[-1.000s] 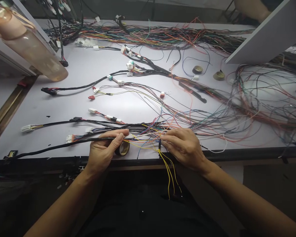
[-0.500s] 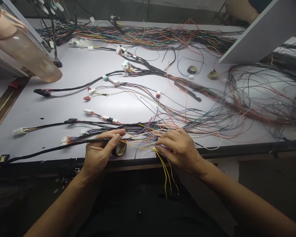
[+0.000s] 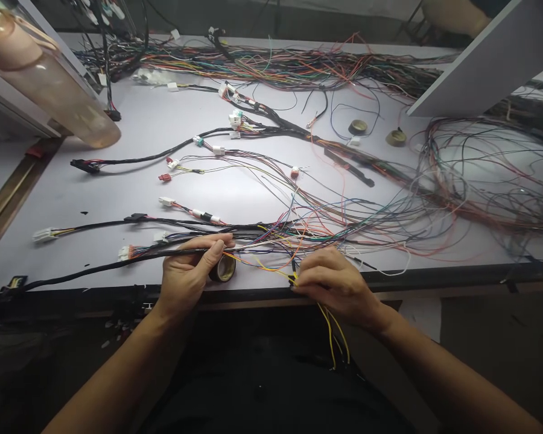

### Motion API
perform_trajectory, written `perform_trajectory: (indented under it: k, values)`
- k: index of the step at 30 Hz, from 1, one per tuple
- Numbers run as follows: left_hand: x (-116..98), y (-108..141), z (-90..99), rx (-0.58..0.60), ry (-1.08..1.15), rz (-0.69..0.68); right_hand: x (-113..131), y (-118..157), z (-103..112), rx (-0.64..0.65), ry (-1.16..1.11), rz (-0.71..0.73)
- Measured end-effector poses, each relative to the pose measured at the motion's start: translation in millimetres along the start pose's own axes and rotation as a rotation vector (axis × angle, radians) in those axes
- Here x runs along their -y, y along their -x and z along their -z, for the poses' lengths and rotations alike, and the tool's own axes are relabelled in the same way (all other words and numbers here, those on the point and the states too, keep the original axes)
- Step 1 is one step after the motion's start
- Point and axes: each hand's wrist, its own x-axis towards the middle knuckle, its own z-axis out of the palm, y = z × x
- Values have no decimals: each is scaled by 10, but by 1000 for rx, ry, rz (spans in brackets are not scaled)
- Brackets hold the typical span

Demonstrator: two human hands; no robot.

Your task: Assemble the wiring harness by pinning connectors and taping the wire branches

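Note:
My left hand (image 3: 192, 271) pinches a black-wrapped wire harness (image 3: 104, 265) between thumb and fingers, where its loose wires fan out to the right. Close to the bench's front edge, my right hand (image 3: 337, 280) is closed on yellow wires (image 3: 332, 334), whose free ends hang below it over the edge. A bit of black tape (image 3: 292, 279) shows on the yellow wires at my right fingertips. Just beside my left fingers is a tape roll (image 3: 224, 268). White connectors (image 3: 127, 252) end a branch lying behind the harness.
A second taped harness (image 3: 280, 125) crosses the bench behind. Long loose wires (image 3: 298, 63) line the back, and more tangle at the right. Two tape rolls (image 3: 357, 127) lie there. A bottle (image 3: 63, 90) stands at left, a grey panel (image 3: 484, 66) at right. Another person's arm (image 3: 457, 18) shows beyond.
My right hand has moved slightly right and down, drawing the yellow wires out of the bundle. My left hand keeps its hold on the harness. The view has shifted slightly.

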Motion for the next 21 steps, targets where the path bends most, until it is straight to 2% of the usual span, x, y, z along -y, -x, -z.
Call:
perform_trajectory:
  k: [5,7,9,12,14,16,18,21]
  values:
    - [-13,1,-21,-20,-26,-7,48,126,175,221,-308,-4]
    - [-24,9,-28,-2,-19,-5,47,145,203,239,-430,-26]
    - [-31,16,-31,14,-7,-9,37,142,196,197,-492,-68]
    - [-22,16,-27,12,1,-12,35,108,162,200,-280,-122]
    - [-3,8,-18,2,-3,-15,52,88,177,290,-57,-72]
    - [21,-1,-7,-4,-5,-22,84,86,254,394,59,-22]
    - [43,-5,3,2,-7,-18,131,96,384,467,54,-48]
    - [59,-2,10,13,3,-3,216,82,577,484,-80,-88]
